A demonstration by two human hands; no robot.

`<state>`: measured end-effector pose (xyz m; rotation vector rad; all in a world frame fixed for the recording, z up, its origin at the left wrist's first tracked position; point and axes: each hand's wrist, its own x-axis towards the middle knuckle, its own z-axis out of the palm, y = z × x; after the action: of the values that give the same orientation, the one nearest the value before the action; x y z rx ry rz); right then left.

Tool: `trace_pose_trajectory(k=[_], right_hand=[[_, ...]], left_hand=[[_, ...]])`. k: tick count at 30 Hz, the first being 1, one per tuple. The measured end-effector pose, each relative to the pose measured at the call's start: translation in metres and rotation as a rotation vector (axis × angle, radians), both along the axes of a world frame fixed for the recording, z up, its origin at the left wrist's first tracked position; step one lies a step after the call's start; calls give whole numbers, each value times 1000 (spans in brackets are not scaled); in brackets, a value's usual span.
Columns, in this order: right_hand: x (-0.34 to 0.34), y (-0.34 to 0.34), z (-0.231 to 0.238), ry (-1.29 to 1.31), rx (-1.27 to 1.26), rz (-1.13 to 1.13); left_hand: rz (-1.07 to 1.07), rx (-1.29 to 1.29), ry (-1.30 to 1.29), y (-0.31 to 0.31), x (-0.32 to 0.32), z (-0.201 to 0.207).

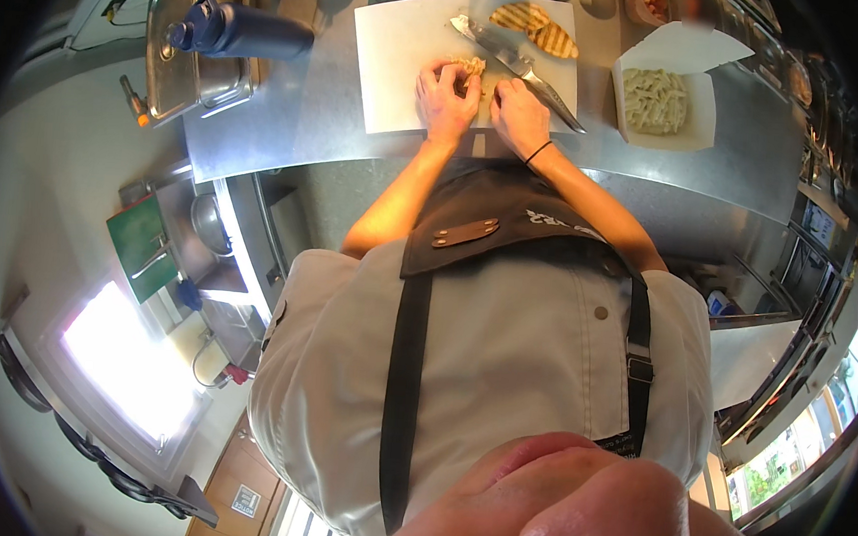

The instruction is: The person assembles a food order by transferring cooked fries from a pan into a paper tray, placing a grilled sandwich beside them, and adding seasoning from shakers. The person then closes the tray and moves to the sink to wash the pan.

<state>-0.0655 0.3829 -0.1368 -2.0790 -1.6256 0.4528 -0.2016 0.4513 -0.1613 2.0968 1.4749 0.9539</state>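
Left hand (447,100) curled around browned food (472,64) on white cutting board (391,59); right hand (522,116) just beside, fingers bent inward, cannot tell whether anything is held. Knife (502,51) lies diagonally near grilled pieces (554,41). Open carton (702,108) holds pale pasta (653,100), right of board.

A single fisheye view was taken from the person's head, directed steeply downward. The shirt (512,362) was viewed from nearby across the centre, the surface (296,112) from farther off at the top; straight edges were bent toward the dark rim.
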Motion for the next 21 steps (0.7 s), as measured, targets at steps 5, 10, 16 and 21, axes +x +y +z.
trace_pose_trajectory(k=[5, 10, 16, 21], right_hand=[[-3, 6, 0, 93, -31, -16], [-13, 18, -9, 169, -52, -45], [16, 0, -2, 337, -295, -171], [20, 3, 3, 415, -302, -271]], left_hand=[[14, 16, 14, 0, 2, -1], [18, 0, 7, 1, 1, 0], [22, 14, 23, -2, 0, 4], [-5, 7, -8, -1, -3, 2]])
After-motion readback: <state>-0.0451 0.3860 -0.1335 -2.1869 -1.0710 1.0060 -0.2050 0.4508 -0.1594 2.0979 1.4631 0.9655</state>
